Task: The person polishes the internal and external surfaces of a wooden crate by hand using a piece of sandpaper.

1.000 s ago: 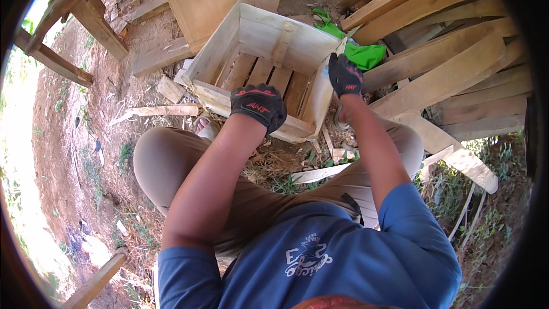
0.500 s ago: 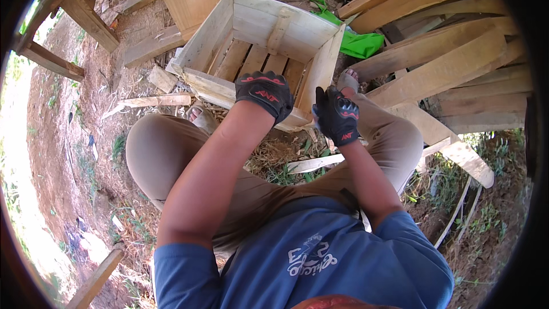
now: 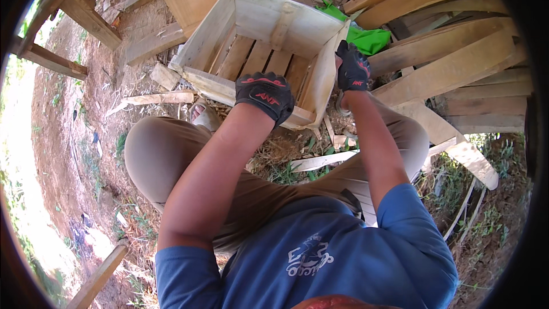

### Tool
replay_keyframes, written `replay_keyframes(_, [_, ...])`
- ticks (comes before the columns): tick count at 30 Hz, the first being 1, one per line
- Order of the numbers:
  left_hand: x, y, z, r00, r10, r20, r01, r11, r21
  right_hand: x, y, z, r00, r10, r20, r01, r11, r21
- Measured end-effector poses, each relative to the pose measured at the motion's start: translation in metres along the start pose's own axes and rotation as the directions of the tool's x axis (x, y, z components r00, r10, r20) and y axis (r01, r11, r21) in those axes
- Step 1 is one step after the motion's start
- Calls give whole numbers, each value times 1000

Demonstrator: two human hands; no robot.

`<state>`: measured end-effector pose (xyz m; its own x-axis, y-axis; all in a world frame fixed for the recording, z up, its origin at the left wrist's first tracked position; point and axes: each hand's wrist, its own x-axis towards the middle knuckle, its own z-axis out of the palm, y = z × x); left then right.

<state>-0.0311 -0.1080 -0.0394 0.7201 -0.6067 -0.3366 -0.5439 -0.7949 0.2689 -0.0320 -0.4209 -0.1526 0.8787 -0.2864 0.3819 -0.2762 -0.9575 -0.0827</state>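
Pale unfinished wood: open slatted crate point(image 3: 257, 46), four plank walls, standing on bare dirt ground point(image 3: 86, 109) before the knees. Left hand point(image 3: 264, 96), black-gloved, grip closed over the near wall. Right hand point(image 3: 353, 67), gloved, clasping the right wall's edge.

No packages, signs or screens appear in this view. The only label-like marks are the red printed patches on the backs of the two black work gloves, one on the left hand point(image 3: 265, 95) and one on the right hand point(image 3: 353, 68), and a pale printed emblem on the blue shirt point(image 3: 309, 256)
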Motion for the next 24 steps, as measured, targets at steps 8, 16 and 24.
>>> replay_keyframes(8, [5, 3, -3, 999, -1, 35, 1, 1000, 14, -124, -41, -26, 963, 182, 201, -255, 860, 442])
replay_keyframes(16, [-1, 10, 8, 993, 112, 32, -114, 992, 56, -106, -65, -68, 971, -43, 237, 82, 984, -156])
replay_keyframes(24, [6, -1, 13, 996, 71, 45, -73, 996, 45, 11, -18, -12, 993, -19, 117, 34, 991, -129])
